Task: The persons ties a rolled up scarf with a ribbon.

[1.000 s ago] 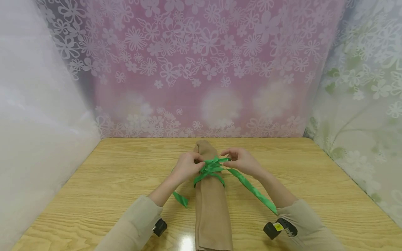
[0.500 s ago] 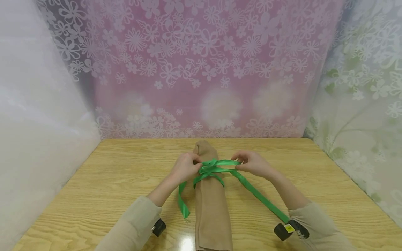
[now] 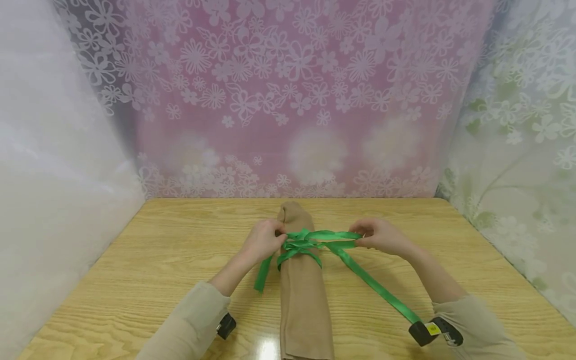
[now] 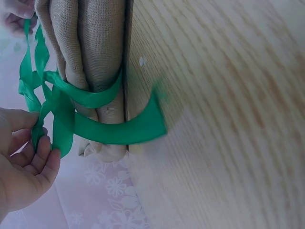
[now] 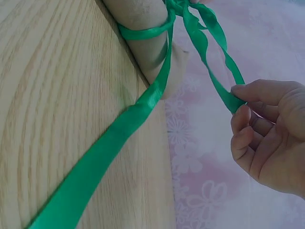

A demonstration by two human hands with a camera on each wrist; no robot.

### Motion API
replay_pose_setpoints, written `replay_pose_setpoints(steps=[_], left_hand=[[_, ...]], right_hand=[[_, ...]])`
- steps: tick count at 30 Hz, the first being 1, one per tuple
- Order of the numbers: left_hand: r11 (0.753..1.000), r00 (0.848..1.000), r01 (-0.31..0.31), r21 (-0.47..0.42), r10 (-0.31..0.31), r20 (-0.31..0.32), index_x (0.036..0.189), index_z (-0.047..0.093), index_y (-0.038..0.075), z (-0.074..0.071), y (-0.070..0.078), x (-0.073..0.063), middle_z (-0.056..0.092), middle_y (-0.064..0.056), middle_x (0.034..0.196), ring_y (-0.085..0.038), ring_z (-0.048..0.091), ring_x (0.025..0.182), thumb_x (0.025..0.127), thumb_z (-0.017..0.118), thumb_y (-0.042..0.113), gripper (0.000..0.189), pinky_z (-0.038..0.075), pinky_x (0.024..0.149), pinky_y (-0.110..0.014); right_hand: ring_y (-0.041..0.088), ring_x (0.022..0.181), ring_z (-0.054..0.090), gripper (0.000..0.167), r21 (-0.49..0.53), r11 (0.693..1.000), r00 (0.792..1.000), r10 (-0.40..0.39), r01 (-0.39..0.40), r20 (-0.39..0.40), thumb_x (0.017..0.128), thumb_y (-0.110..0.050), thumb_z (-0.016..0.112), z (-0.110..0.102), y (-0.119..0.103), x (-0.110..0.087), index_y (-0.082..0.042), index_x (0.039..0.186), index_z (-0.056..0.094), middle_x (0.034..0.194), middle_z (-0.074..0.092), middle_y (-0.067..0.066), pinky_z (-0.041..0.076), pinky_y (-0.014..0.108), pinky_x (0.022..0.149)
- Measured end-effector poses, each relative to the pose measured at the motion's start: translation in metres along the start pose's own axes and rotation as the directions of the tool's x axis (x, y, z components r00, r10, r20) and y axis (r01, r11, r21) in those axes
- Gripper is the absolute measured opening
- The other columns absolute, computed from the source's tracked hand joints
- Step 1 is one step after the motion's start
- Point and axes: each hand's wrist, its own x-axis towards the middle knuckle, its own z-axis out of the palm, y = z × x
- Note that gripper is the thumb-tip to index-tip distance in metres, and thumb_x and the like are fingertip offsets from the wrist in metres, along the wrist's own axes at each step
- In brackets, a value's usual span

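A rolled tan cloth (image 3: 306, 305) lies lengthwise on the table, a green ribbon (image 3: 302, 245) wound round its far part with a knot on top. At the left of the knot, my left hand (image 3: 263, 241) pinches ribbon between thumb and fingers; one loose tail (image 4: 128, 130) hangs beside the roll. Out to the right, my right hand (image 3: 382, 236) pinches the end of a ribbon loop (image 5: 228, 98) drawn away from the knot. Another long tail (image 5: 102, 152) slants from the knot toward my right wrist. Fingers partly hide the knot in the left wrist view.
The wood-grain table (image 3: 180, 260) spreads to both sides of the roll. A pink flowered sheet (image 3: 288, 125) stands behind it, with pale sheets at left and right. Black camera mounts (image 3: 423, 332) sit on both wrists near the table.
My right hand has moved right from the knot, lengthening the loop it holds. My left hand has shifted slightly left. The left tail has swung, and the right tail has been pulled straighter.
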Motion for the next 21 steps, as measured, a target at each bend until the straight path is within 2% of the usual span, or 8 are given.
replay_pose_setpoints(steps=[3, 10, 15, 21], left_hand=[[1.000, 1.000, -0.009, 0.013, 0.009, -0.006, 0.078, 0.068, 0.005, 0.000, 0.000, 0.000, 0.063, -0.002, 0.079, -0.012, 0.055, 0.070, 0.082, 0.064, 0.003, 0.006, 0.047, 0.062, -0.025], [0.999, 1.000, -0.017, 0.031, 0.017, 0.007, 0.078, 0.067, 0.005, 0.001, -0.001, 0.000, 0.062, -0.003, 0.080, -0.013, 0.055, 0.070, 0.083, 0.064, 0.003, 0.006, 0.047, 0.060, -0.024], [0.998, 1.000, -0.026, 0.055, 0.026, 0.005, 0.075, 0.067, 0.006, 0.001, -0.001, 0.001, 0.061, -0.003, 0.078, -0.013, 0.054, 0.068, 0.083, 0.065, 0.004, 0.008, 0.046, 0.058, -0.024], [0.997, 0.999, -0.036, 0.073, 0.037, -0.005, 0.072, 0.065, 0.006, 0.000, -0.002, 0.001, 0.058, -0.002, 0.074, -0.012, 0.050, 0.065, 0.082, 0.065, 0.004, 0.010, 0.044, 0.057, -0.024]], right_hand=[[0.022, 0.081, 0.059, 0.029, -0.007, 1.000, 1.000, -0.003, 0.003, 0.014, 0.085, -0.010, 0.064, -0.005, 0.004, -0.003, 0.000, 0.112, 0.060, 0.099, 0.063, 0.009, 0.050, 0.041, 0.065], [0.024, 0.080, 0.059, 0.028, -0.038, 0.999, 0.999, -0.010, 0.011, 0.032, 0.085, -0.006, 0.063, -0.014, 0.008, -0.010, 0.002, 0.111, 0.060, 0.089, 0.062, 0.005, 0.051, 0.039, 0.066], [0.021, 0.081, 0.058, 0.029, -0.073, 0.997, 1.000, -0.020, 0.021, 0.017, 0.084, -0.007, 0.064, -0.021, 0.009, -0.014, 0.003, 0.112, 0.060, 0.093, 0.063, 0.007, 0.050, 0.035, 0.065], [0.020, 0.082, 0.058, 0.031, -0.081, 0.996, 1.000, 0.022, -0.020, 0.017, 0.085, -0.007, 0.063, -0.028, 0.010, -0.019, 0.005, 0.113, 0.058, 0.093, 0.062, 0.009, 0.051, 0.037, 0.068]])
